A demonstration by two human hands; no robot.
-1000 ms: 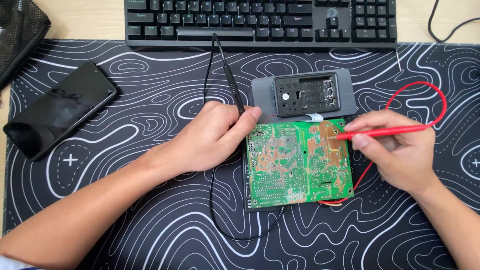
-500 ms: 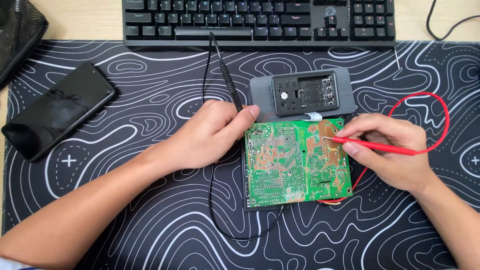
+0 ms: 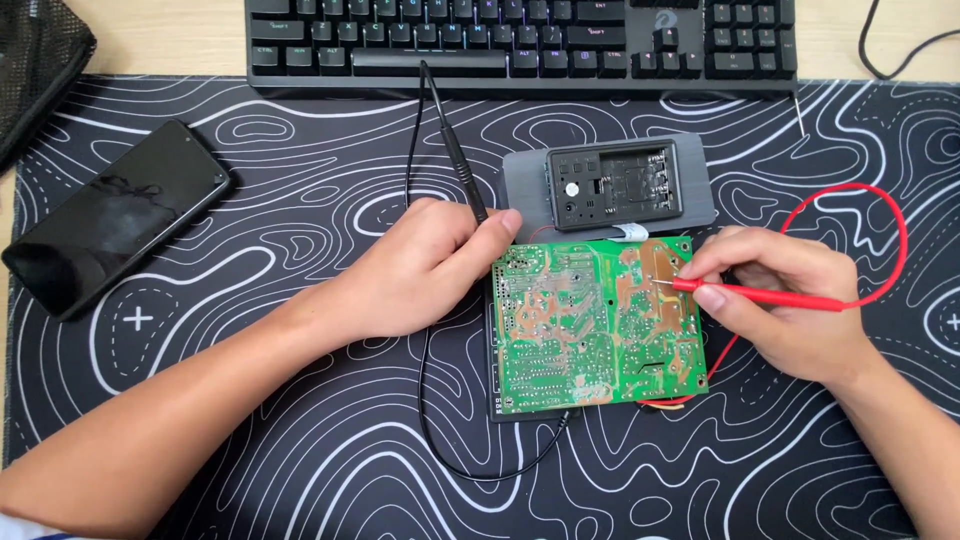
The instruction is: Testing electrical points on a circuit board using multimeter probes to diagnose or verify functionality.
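Two hands (image 3: 420, 265) (image 3: 790, 310) at circuit board (image 3: 595, 325) edges, probes (image 3: 760, 293) gripped.

Pale wooden tabletop (image 3: 150, 55), mostly covered by a black desk mat (image 3: 300, 470) with white contour lines. On the mat: black keyboard (image 3: 520, 45) along the far edge, dark phone (image 3: 115, 225) at left, grey meter (image 3: 610, 185) and green circuit board (image 3: 590, 325) near centre, black lead (image 3: 440, 420), red lead (image 3: 880, 215).

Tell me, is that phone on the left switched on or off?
It looks off or asleep: the phone's screen is plain black, showing only faint reflections.
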